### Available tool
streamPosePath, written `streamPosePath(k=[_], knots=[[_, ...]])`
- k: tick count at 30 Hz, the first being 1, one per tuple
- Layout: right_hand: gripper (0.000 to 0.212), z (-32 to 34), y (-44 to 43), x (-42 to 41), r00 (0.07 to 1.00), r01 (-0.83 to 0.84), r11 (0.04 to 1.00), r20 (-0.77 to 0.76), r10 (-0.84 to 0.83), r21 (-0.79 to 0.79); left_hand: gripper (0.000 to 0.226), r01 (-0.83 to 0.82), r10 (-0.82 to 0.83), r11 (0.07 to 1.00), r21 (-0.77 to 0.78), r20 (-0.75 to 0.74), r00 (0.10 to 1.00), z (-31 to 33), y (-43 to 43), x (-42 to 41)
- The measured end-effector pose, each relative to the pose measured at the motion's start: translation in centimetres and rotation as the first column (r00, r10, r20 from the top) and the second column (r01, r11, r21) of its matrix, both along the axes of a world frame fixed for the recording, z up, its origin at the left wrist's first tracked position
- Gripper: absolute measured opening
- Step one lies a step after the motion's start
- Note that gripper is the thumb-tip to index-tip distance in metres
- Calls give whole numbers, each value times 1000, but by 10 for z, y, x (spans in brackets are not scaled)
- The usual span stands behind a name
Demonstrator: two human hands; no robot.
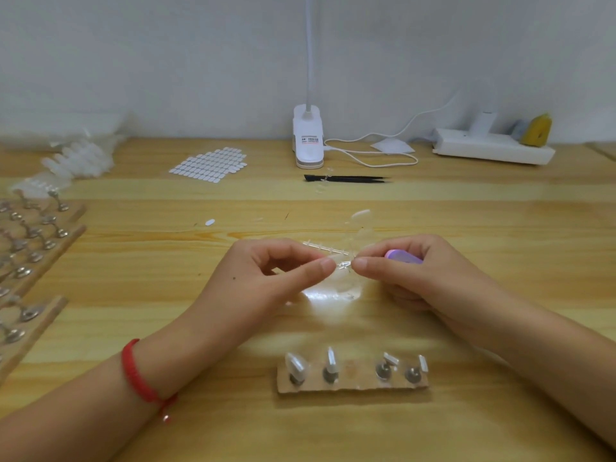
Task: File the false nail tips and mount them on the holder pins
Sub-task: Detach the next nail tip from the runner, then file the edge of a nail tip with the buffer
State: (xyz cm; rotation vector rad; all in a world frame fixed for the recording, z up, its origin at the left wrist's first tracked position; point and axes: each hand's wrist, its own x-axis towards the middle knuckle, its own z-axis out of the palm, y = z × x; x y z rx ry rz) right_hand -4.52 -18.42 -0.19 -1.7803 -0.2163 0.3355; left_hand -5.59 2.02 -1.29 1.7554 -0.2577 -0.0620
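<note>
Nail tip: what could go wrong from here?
The clear nail tip is only pinched between left hand and right hand; it may flick off among the loose tips. The right hand also grips the file, so its pinch may be weak. The holder sits beside the right forearm; a bump could topple it.

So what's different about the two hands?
The left hand has a red bracelet at its wrist; the right hand has none. The right hand also holds a purple file; the left hand holds no file. Both pinch a small clear piece between them.
</note>
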Motion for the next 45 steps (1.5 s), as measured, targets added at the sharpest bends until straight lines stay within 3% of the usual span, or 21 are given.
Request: streamPosePath(k=[4,9,14,16,19,21,24,25,27,30,33,35,38,45], knots=[[12,4,-1,0,991,-108,994,-74,109,15,12,132,-134,990,-38,-50,990,4,4,1],[27,9,-4,2,925,-297,937,-188,330,183,14,254,-257,965,-64,-45,965,6,6,2],[21,9,-5,2,882,-388,905,-216,420,176,10,361,-364,931,-57,-67,929,7,5,0],[22,9,-5,2,872,-392,900,-234,430,193,11,366,-370,928,-69,-67,926,8,3,-1],[27,7,-3,2,916,-264,943,-254,311,203,17,256,-261,962,-92,-53,964,6,2,0],[27,6,1,-1,971,-161,986,-171,166,42,20,163,-166,983,-87,-27,986,4,0,-1],[12,0,4,-4,979,67,932,202,7,-357,20,68,-69,998,11,113,991,0,-2,-6],[8,-1,4,-5,957,125,907,290,-4,-403,21,48,-60,997,68,176,983,-1,-2,-8],[22,-2,1,-8,921,156,882,387,33,-444,21,52,-73,994,93,246,967,0,-2,-11],[32,-3,-1,-3,946,113,958,322,-23,-265,16,119,-118,993,8,217,969,2,-4,-13],[40,-5,3,1,991,28,975,-133,1,219,13,91,-81,994,-57,170,982,0,-4,-9],[31,-7,7,0,958,-13,898,-251,136,439,13,61,-48,992,-112,114,992,-1,-3,-6],[35,-11,8,0,957,-61,864,-216,193,500,13,30,-23,984,-174,40,999,-2,-2,-1],[29,-11,11,-7,978,-69,908,-150,142,414,12,66,-60,988,-137,52,997,-5,-3,0]])
